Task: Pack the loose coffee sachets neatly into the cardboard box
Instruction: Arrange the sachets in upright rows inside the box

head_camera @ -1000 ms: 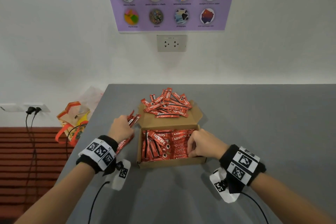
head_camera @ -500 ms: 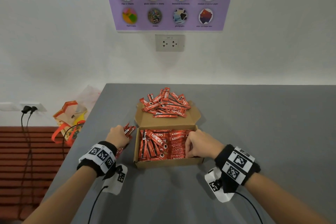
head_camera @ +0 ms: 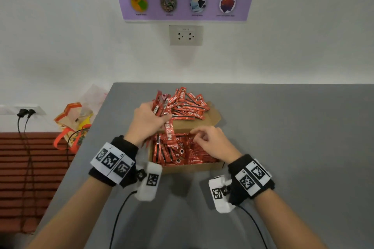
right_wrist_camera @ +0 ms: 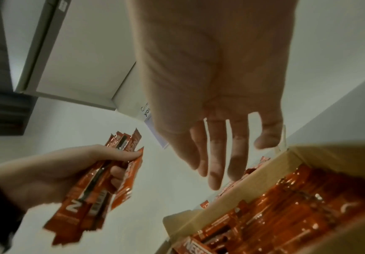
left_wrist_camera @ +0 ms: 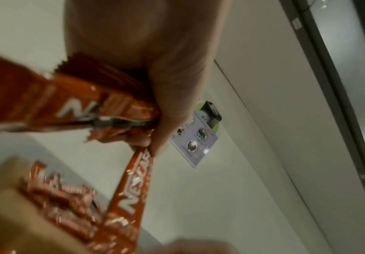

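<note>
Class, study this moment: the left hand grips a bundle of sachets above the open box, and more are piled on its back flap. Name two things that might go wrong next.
1. The left hand grips the bundle of sachets fanned out, one sachet hanging lower; it may slip and land crooked in the cardboard box.
2. The loose pile rests on the back flap; a nudge from the open right hand might spill some onto the table.

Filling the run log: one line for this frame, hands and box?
left hand: grips sachet bundle | right hand: open above cardboard box | loose pile: on rear flap
</note>
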